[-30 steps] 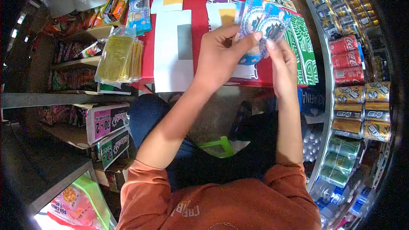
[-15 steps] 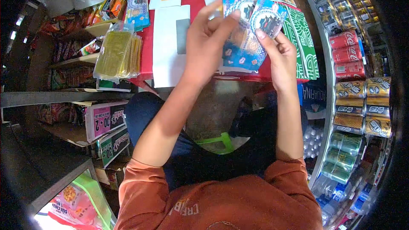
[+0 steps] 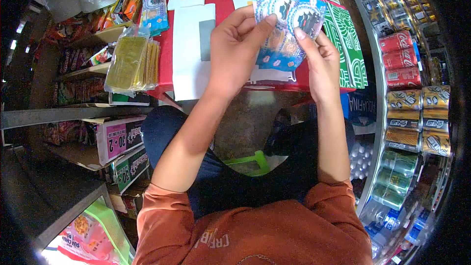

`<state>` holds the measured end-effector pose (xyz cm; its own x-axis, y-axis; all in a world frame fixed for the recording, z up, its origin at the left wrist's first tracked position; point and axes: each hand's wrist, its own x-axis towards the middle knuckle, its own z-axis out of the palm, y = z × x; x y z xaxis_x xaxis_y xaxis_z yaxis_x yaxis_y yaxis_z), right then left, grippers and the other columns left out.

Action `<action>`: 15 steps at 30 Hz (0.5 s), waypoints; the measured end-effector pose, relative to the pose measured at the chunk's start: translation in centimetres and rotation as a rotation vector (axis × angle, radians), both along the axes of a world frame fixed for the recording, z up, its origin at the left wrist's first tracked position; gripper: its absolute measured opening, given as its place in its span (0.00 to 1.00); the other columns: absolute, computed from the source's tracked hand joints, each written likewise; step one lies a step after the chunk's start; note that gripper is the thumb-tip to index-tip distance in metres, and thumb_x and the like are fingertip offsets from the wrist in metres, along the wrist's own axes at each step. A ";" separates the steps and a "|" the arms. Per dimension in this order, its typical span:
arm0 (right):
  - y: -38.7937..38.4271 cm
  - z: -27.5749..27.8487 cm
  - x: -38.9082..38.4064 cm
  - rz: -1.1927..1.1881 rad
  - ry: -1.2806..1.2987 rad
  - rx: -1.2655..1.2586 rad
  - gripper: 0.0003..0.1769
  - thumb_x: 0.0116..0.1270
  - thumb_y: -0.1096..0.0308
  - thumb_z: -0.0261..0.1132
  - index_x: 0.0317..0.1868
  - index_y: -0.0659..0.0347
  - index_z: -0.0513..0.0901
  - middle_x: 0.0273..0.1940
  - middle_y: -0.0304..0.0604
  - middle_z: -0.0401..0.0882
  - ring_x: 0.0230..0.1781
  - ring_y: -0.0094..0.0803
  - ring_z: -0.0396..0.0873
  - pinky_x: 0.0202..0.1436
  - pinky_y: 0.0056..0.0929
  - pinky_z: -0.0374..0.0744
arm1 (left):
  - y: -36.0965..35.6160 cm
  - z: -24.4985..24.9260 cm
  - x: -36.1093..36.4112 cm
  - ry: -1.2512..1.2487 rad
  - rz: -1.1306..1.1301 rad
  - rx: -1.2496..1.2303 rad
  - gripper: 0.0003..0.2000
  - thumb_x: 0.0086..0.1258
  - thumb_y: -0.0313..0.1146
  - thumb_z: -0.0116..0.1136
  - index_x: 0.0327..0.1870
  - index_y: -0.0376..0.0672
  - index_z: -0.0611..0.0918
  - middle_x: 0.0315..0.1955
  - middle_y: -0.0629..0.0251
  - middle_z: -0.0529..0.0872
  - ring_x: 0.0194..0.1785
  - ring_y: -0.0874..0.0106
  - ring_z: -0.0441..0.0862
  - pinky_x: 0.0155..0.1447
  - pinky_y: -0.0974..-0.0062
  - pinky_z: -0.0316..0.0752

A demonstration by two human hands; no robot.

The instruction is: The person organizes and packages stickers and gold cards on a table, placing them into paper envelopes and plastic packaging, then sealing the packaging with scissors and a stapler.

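Observation:
Several blue printed cards (image 3: 284,44) are fanned out above the red table (image 3: 165,61), held between both hands. My left hand (image 3: 235,49) pinches their left side, its thumb on the front. On the right side, my right hand (image 3: 320,59) grips them with the thumb in front and the fingers partly hidden behind. A pile of similar blue cards (image 3: 155,11) lies at the table's left side. Nearer to me at that side is a plastic-wrapped stack of yellowish packets (image 3: 128,64).
White papers (image 3: 189,73) and a green patterned sheet (image 3: 347,44) lie on the table. Shelves with packets and a pink-labelled box (image 3: 115,140) are at the left. Drink cans (image 3: 402,122) and bottles (image 3: 385,221) line the right. A green plastic piece (image 3: 260,162) is below, between the legs.
The cards are spread a little wider and sit slightly higher and to the left. Both hands keep hold of them, and the view has shifted slightly.

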<state>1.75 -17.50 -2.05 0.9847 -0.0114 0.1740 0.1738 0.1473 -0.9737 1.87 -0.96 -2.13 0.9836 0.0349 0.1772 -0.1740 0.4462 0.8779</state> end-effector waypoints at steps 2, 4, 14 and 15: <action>0.2 -0.2 0.1 -0.011 0.011 0.008 0.18 0.72 0.68 0.70 0.59 0.66 0.84 0.53 0.42 0.87 0.51 0.23 0.83 0.57 0.25 0.80 | -0.1 -0.1 0.0 0.000 -0.012 -0.014 0.14 0.74 0.29 0.66 0.56 0.34 0.83 0.42 0.62 0.91 0.42 0.80 0.86 0.47 0.81 0.80; 0.2 -0.3 0.1 -0.009 0.030 0.028 0.18 0.72 0.68 0.70 0.59 0.65 0.84 0.53 0.42 0.87 0.50 0.22 0.83 0.57 0.25 0.80 | -0.2 -0.3 -0.1 0.010 -0.042 -0.026 0.14 0.74 0.29 0.66 0.56 0.34 0.83 0.43 0.62 0.91 0.43 0.80 0.86 0.48 0.81 0.80; 0.6 -0.2 -0.1 -0.041 0.044 0.145 0.17 0.71 0.68 0.71 0.58 0.65 0.84 0.51 0.42 0.88 0.48 0.22 0.85 0.53 0.24 0.81 | -1.3 -0.6 -0.5 0.012 -0.047 -0.052 0.11 0.74 0.28 0.65 0.54 0.37 0.84 0.43 0.65 0.91 0.43 0.81 0.85 0.49 0.81 0.79; 0.6 -0.2 0.0 -0.045 0.042 0.155 0.17 0.71 0.68 0.71 0.58 0.65 0.84 0.51 0.42 0.88 0.47 0.22 0.85 0.53 0.24 0.81 | -1.4 -0.6 -0.6 0.014 -0.049 -0.062 0.11 0.74 0.28 0.65 0.54 0.38 0.84 0.43 0.65 0.91 0.43 0.81 0.85 0.48 0.81 0.79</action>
